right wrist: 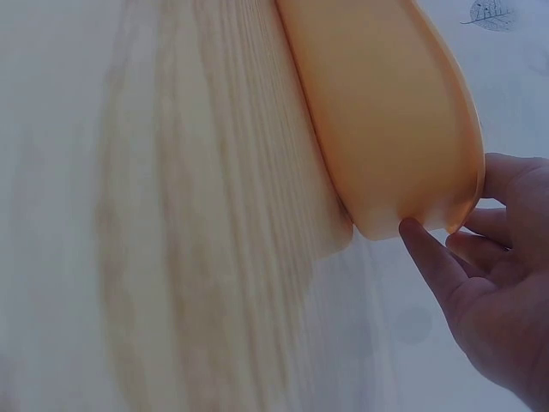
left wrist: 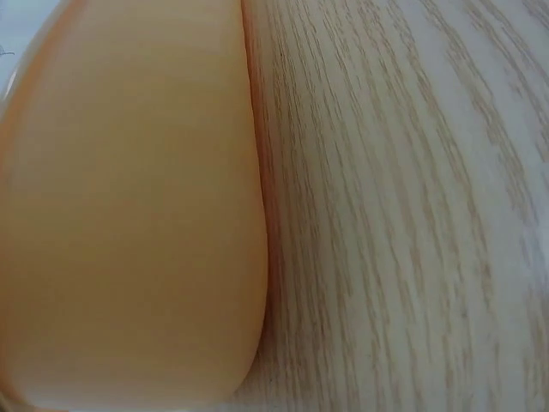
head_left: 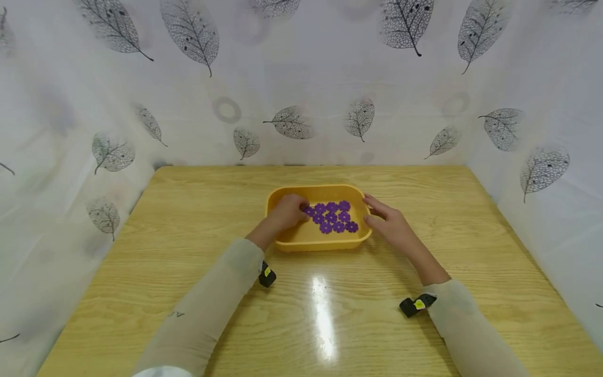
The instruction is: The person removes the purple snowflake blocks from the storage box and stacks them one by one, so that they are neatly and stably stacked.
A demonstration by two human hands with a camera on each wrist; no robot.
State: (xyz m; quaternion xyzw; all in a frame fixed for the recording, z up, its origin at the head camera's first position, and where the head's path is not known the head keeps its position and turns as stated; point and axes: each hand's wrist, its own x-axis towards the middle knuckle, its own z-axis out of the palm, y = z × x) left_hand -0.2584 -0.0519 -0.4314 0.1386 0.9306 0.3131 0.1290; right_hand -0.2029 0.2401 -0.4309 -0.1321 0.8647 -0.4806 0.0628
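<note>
A shallow yellow plastic tray (head_left: pixel 320 245) with rounded corners stands on the table. Inside it, several purple flower-shaped pieces (head_left: pixel 331 217) lie flat and close together. My left hand (head_left: pixel 287 211) reaches over the tray's left side, and its fingertips pinch the leftmost purple piece (head_left: pixel 309 211), partly covered by the fingers. My right hand (head_left: pixel 393 225) holds the tray's right end, fingers and thumb at the rim. In the right wrist view the thumb (right wrist: pixel 433 257) presses the outer wall of the tray (right wrist: pixel 386 112). The left wrist view shows the tray's outer wall (left wrist: pixel 137 206); the left hand is out of sight there.
The light wooden table (head_left: pixel 198 209) extends around the tray on all sides. A pale curtain with leaf prints (head_left: pixel 292 123) hangs behind the table and along both sides. Small black wrist cameras (head_left: pixel 267 275) sit at both cuffs. Light reflects off the tabletop in front.
</note>
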